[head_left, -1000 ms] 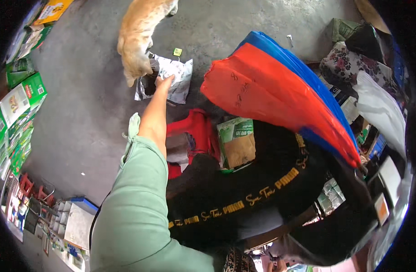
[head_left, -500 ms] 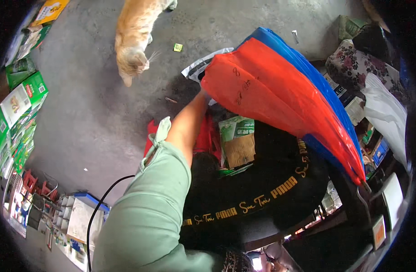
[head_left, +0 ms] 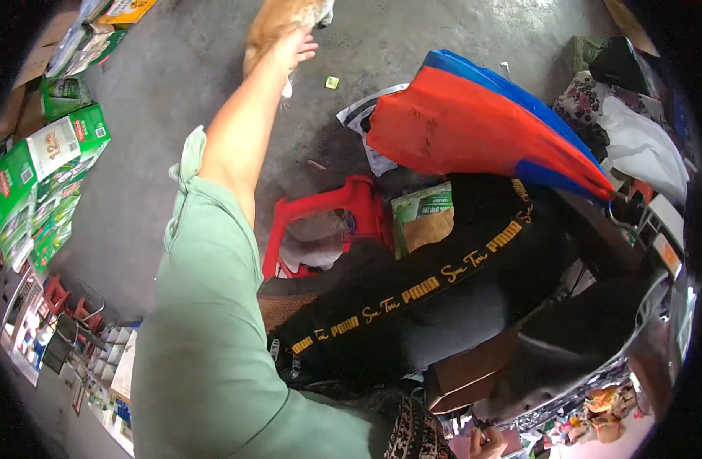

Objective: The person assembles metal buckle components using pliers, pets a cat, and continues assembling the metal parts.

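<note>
Grey concrete floor (head_left: 136, 191) carries the orange-and-white cat (head_left: 271, 18), beneath the left hand (head_left: 296, 47); the grip is open, touch unclear. I judge the body soft, light, easily startled; better support it under the chest.

The left arm (head_left: 232, 168) was extended forward, nearly straight, its forearm (head_left: 251, 107) bare beyond a green sleeve (head_left: 205, 291) that ended near the elbow. The left hand (head_left: 292, 46) was unclenched, its fingers (head_left: 308, 47) slightly spread and pointing rightward.
</note>
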The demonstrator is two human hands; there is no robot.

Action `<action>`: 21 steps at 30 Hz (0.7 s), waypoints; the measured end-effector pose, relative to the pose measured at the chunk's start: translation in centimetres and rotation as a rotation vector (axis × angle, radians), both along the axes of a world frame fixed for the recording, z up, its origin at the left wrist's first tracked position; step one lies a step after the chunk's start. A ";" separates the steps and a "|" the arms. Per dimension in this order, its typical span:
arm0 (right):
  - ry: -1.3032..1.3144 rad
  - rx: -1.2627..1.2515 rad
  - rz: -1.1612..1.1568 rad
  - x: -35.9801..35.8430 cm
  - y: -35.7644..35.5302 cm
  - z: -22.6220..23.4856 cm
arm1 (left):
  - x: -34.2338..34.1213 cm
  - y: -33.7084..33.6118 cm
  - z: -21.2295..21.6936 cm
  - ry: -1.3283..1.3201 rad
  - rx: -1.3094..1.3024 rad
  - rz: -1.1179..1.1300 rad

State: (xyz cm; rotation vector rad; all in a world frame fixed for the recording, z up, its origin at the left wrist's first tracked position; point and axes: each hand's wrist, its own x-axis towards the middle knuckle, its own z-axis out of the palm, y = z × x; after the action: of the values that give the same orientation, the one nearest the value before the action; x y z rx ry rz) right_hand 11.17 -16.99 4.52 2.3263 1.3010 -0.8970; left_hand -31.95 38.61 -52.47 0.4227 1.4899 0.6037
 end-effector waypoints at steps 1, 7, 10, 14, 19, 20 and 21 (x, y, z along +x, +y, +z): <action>-0.001 0.002 -0.002 -0.7 0.9 -0.1 | -0.5 -0.1 0.4 -0.001 0.002 -0.002; -0.075 0.062 -0.116 -2.0 1.0 -0.3 | -3.5 -2.4 2.7 -0.154 -0.070 0.197; -0.120 0.063 -0.035 -2.0 1.0 -0.3 | -4.7 -3.9 4.8 -0.229 -0.115 0.265; -0.125 0.071 -0.020 -1.8 0.7 -0.4 | -8.3 -4.7 5.4 -0.218 -0.096 0.388; -0.141 0.142 0.016 -2.3 1.3 -0.8 | -9.2 -4.8 5.9 -0.116 -0.082 0.273; -0.140 0.143 0.015 -2.6 1.8 -0.8 | -8.5 -4.9 6.0 -0.064 -0.047 0.189; -0.129 0.142 0.000 -3.0 2.5 -0.7 | -7.9 -5.1 6.4 -0.062 -0.046 0.188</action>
State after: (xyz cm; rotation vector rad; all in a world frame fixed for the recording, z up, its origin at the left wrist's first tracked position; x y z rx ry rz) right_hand 8.13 -14.50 3.79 2.4468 1.3499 -0.6609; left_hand -39.84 33.55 -46.06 0.2271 1.4907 0.7229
